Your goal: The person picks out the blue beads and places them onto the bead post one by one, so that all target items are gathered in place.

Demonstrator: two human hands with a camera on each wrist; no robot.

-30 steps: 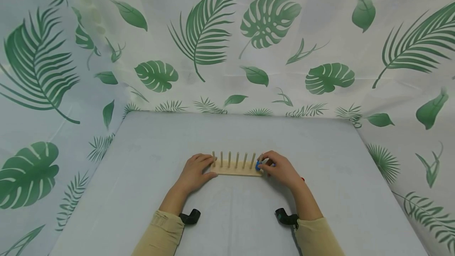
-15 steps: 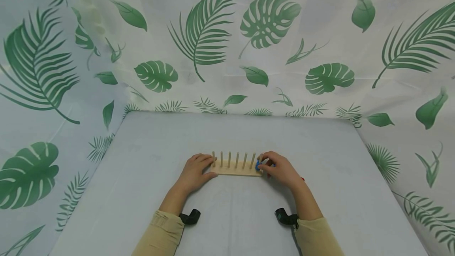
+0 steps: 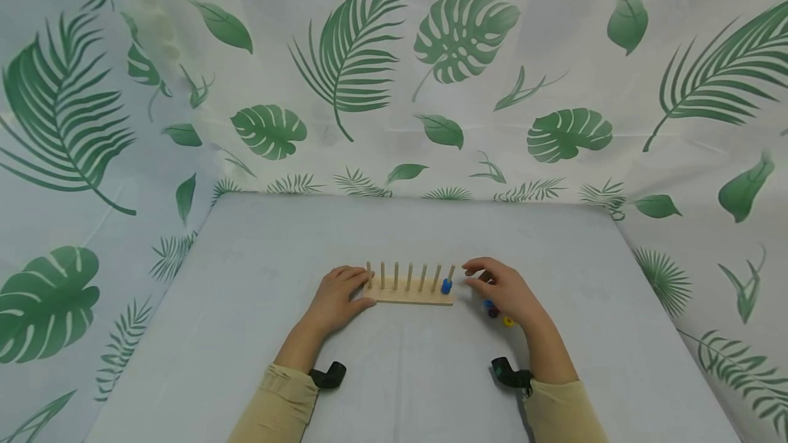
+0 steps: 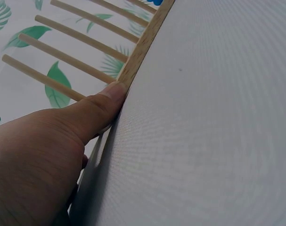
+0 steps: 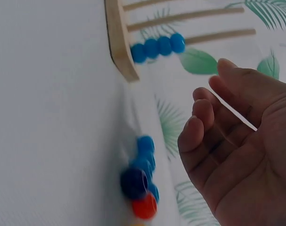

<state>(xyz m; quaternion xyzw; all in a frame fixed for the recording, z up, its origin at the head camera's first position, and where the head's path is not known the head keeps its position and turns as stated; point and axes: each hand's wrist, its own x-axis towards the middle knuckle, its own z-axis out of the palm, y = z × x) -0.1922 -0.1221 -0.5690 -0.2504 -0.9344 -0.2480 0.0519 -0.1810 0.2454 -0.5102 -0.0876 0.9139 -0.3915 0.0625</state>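
A wooden peg board (image 3: 409,296) with a row of upright pegs lies mid-table in the head view. My left hand (image 3: 338,299) grips its left end; in the left wrist view the thumb (image 4: 112,94) presses the base's edge while the other fingers are mostly hidden. Several blue beads (image 5: 158,47) are stacked on the rightmost peg, down against the base. My right hand (image 3: 501,289) is held just right of that peg, apart from it, fingers loosely bent and holding nothing. Loose beads lie below it: blue (image 5: 145,145), dark blue (image 5: 134,183), red (image 5: 145,205) and yellow (image 3: 508,321).
A pale cloth covers the table (image 3: 406,231). Leaf-printed curtains (image 3: 369,149) hang behind and at both sides. Black wrist-worn devices (image 3: 329,376) jut inward from both forearms. The right hand partly covers the loose beads in the head view.
My right hand has let go of the blue bead at the rightmost peg and moved right, its fingers parted. Loose beads under it have come into view. The left hand stays in place.
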